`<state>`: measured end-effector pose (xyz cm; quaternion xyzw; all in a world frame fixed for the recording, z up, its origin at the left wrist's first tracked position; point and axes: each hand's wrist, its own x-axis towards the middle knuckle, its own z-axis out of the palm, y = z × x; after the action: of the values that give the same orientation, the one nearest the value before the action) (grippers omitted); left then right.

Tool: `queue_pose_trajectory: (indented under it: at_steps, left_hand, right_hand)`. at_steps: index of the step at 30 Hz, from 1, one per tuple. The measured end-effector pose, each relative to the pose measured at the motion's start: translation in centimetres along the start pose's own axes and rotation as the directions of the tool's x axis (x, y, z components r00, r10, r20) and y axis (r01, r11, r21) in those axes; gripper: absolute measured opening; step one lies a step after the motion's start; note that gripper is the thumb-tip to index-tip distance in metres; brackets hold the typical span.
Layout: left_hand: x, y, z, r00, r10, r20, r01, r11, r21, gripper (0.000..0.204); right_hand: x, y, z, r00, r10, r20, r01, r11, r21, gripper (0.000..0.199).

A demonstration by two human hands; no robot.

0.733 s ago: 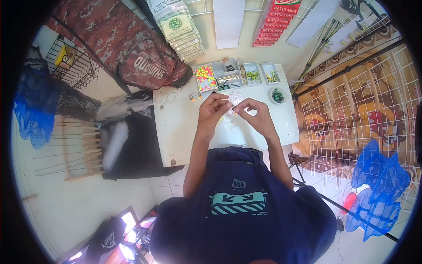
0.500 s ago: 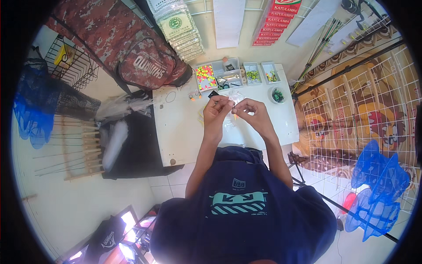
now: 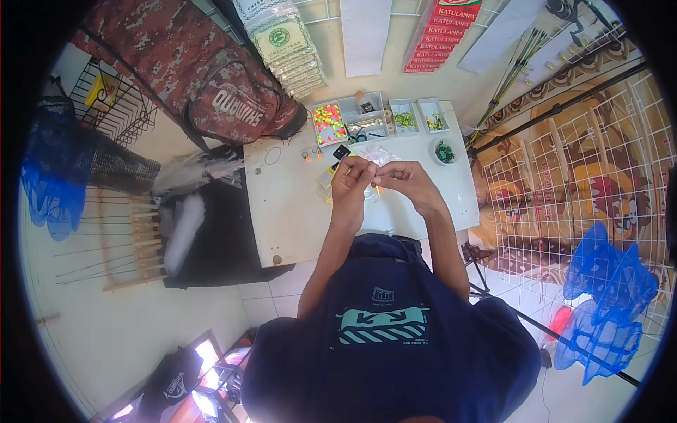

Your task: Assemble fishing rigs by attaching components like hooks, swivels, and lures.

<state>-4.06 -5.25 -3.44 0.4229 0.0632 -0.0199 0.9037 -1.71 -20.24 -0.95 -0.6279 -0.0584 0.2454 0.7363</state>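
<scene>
Table (image 3: pixel 282 222): white, beneath the fingers; clear plastic (image 3: pixel 378 152) just beyond them.
Left hand (image 3: pixel 350 180), right hand (image 3: pixel 410 182): thumb and finger tips together; cannot tell what they clamp.
Orange piece (image 3: pixel 379 189): just under the right fingers, held or lying unclear.
Risk: a loosened pinch could lose it among plastic.

A hand could pass over the left half of the worktop (image 3: pixel 285 218) to its front-left corner, or between the right hand (image 3: pixel 410 183) and the right edge, in front of the round bowl (image 3: pixel 444 163). The divided tray (image 3: pixel 349 107) and two small bins (image 3: pixel 407 132) obstruct the back edge; crumpled clear plastic (image 3: pixel 379 151) lies mid-worktop.
</scene>
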Motion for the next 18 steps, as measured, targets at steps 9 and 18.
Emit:
queue_pose_trajectory:
  at_steps: [9,18]
  left_hand:
    - [0.2,0.3,-0.3,0.998,0.066,0.000,-0.066,0.994,0.084,0.015]
    - [0.4,0.9,-1.5,0.990,-0.044,0.133,-0.003,0.942,0.336,0.025]
  right_hand:
    - [-0.1,0.4,0.4,0.992,-0.022,-0.122,0.009,0.995,-0.104,0.011]
    - [-0.3,0.1,0.7,0.978,-0.133,-0.164,0.117,0.988,-0.100,0.013]
